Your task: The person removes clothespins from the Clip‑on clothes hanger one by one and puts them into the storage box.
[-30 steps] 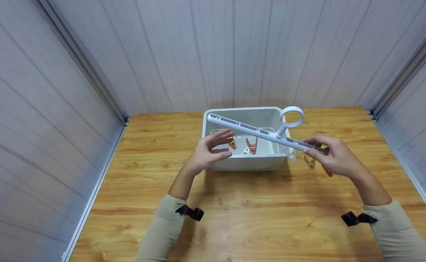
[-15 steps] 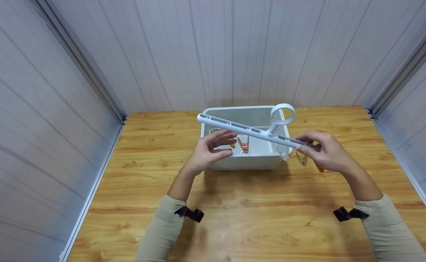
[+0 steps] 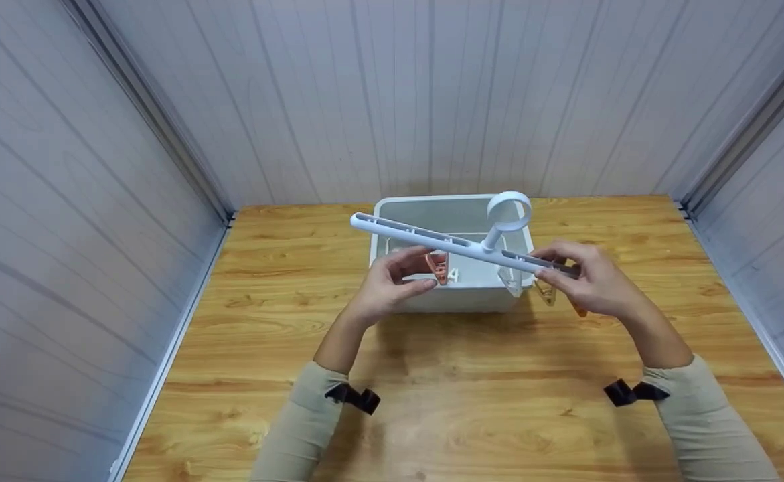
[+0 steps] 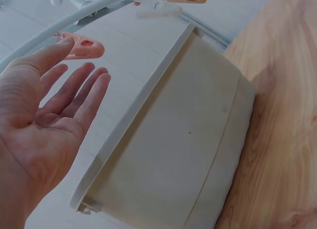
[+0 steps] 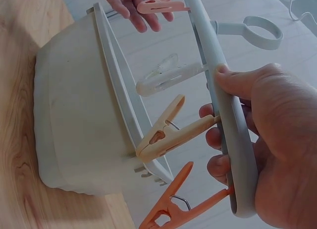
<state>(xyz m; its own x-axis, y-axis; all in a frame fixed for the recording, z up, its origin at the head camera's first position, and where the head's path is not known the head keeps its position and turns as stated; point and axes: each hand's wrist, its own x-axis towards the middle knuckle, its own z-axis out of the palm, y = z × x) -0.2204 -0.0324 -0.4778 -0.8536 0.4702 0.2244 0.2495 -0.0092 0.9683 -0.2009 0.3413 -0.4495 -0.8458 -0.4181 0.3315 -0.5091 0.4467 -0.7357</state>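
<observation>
Head view: right hand [image 3: 589, 284] grips the white hanger bar [image 3: 458, 246]; left hand [image 3: 392, 284] hangs relaxed, fingers touching a pink peg [image 3: 437, 266]

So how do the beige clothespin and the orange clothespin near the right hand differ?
Colour: the beige clothespin is pale cream, while the orange clothespin is bright orange. Place: the beige one hangs higher along the white hanger bar, by the fingers of the right hand; the orange one sits at the bar's very end. The beige one overlaps the white bin rim in the right wrist view; the orange one hangs below it. Both share shape, a metal spring and closed jaws.
</observation>
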